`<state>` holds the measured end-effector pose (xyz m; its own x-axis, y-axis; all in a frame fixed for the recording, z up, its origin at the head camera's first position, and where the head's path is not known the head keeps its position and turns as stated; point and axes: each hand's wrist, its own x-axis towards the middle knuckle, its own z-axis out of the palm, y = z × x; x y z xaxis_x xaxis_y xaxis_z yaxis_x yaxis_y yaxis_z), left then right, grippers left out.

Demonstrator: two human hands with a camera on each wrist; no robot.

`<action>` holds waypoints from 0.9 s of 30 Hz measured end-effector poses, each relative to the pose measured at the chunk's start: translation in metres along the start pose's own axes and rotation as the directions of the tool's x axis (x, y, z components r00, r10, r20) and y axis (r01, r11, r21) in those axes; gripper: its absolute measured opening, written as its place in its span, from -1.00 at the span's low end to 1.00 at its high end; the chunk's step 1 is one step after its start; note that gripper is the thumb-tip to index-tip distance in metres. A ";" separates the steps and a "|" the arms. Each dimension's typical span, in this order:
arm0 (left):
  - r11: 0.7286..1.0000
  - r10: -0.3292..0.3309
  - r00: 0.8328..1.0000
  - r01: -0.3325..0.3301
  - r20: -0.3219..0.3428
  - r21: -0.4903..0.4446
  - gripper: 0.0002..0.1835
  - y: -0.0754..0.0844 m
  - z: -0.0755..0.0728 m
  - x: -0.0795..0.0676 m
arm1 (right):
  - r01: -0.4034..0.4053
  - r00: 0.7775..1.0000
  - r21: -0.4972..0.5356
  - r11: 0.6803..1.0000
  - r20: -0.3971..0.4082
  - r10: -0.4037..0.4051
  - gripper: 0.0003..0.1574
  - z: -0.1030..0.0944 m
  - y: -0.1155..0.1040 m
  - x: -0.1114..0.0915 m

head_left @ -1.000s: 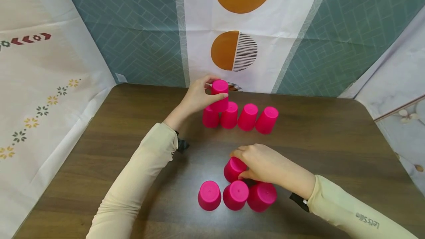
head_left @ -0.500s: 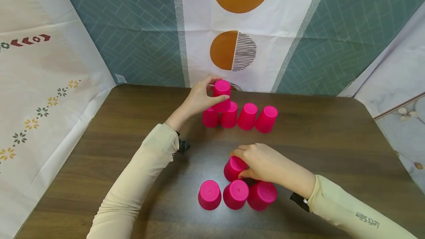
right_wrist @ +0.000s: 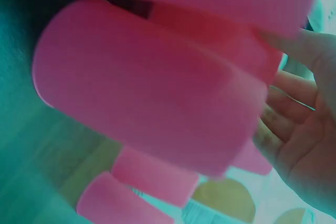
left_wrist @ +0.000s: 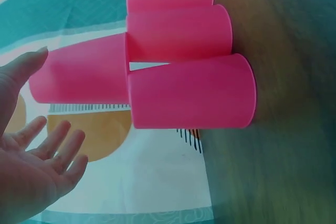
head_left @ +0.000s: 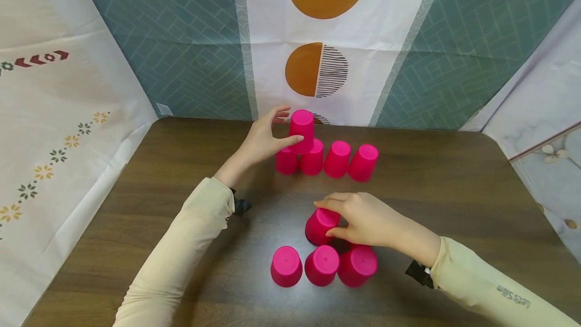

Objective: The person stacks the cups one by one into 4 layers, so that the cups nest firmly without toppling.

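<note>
An upside-down pink cup [head_left: 301,130] rests across the two left cups of the back row [head_left: 337,160]. My left hand [head_left: 265,140] is beside it with fingers spread, the thumb close to its side. The left wrist view shows that cup [left_wrist: 84,72] on the bases of its neighbours, the fingers [left_wrist: 65,148] away from it. Nearer the front, my right hand [head_left: 369,220] holds another upside-down pink cup [head_left: 320,227] between thumb and fingers. That cup leans slightly. In the right wrist view, cups partly hide the right hand's fingers [right_wrist: 294,103].
Just in front of the right hand stand more upside-down pink cups: one at left [head_left: 286,266], one in the middle [head_left: 322,265] and one at right [head_left: 357,266]. Part of another is hidden under the hand. A patterned cloth [head_left: 195,44] hangs behind the wooden table [head_left: 445,180].
My left hand has let go of the top cup and drawn back left, leaving it on the back row. The right hand has shifted its cup slightly up and tilted it.
</note>
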<state>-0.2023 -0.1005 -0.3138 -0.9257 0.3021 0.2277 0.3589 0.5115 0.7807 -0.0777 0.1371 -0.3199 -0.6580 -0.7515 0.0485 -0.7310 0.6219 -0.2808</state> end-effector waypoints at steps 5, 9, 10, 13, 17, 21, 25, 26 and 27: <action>0.998 0.054 0.996 -0.050 -0.076 0.045 -0.37 0.003 -0.010 -0.033 | -0.013 0.997 0.028 1.000 -0.074 0.016 -0.24 -0.017 0.011 -0.003; 0.990 0.131 0.989 -0.126 -0.072 0.069 -0.49 0.011 -0.017 -0.074 | 0.020 0.986 0.072 0.997 -0.168 -0.007 -0.19 -0.033 0.028 -0.005; 0.985 0.162 0.985 -0.158 -0.053 0.067 -0.52 0.014 -0.017 -0.085 | 0.027 0.981 0.085 0.996 -0.193 -0.010 -0.18 -0.037 0.034 -0.005; 0.968 0.247 0.968 -0.248 0.047 0.032 -0.60 0.024 -0.014 -0.121 | 0.025 0.965 0.123 0.992 -0.262 0.009 -0.19 -0.050 0.051 -0.002; 0.954 0.298 0.942 -0.299 0.153 -0.022 -0.64 0.033 -0.002 -0.164 | -0.023 0.945 0.134 0.991 -0.320 0.065 -0.17 -0.065 0.071 0.009; 0.956 0.293 0.942 -0.290 0.162 -0.047 -0.65 0.035 0.010 -0.188 | -0.079 0.935 0.164 0.983 -0.330 0.130 -0.18 -0.073 0.087 0.022; 0.974 0.224 0.963 -0.215 0.149 -0.075 -0.62 0.040 0.018 -0.203 | -0.147 0.929 0.251 0.957 -0.297 0.221 -0.27 -0.074 0.098 0.036; 0.978 0.202 0.970 -0.193 0.135 -0.074 -0.61 0.041 0.020 -0.207 | -0.163 0.927 0.272 0.948 -0.288 0.242 -0.28 -0.074 0.100 0.040; 0.983 0.177 0.977 -0.169 0.120 -0.072 -0.59 0.043 0.021 -0.210 | -0.179 0.924 0.288 0.941 -0.280 0.261 -0.29 -0.074 0.102 0.042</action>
<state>0.0099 -0.1246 -0.3405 -0.8264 0.4821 0.2908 0.5008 0.3935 0.7709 -0.1935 0.1851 -0.2758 -0.8493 -0.4702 0.2399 -0.5182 0.6560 -0.5487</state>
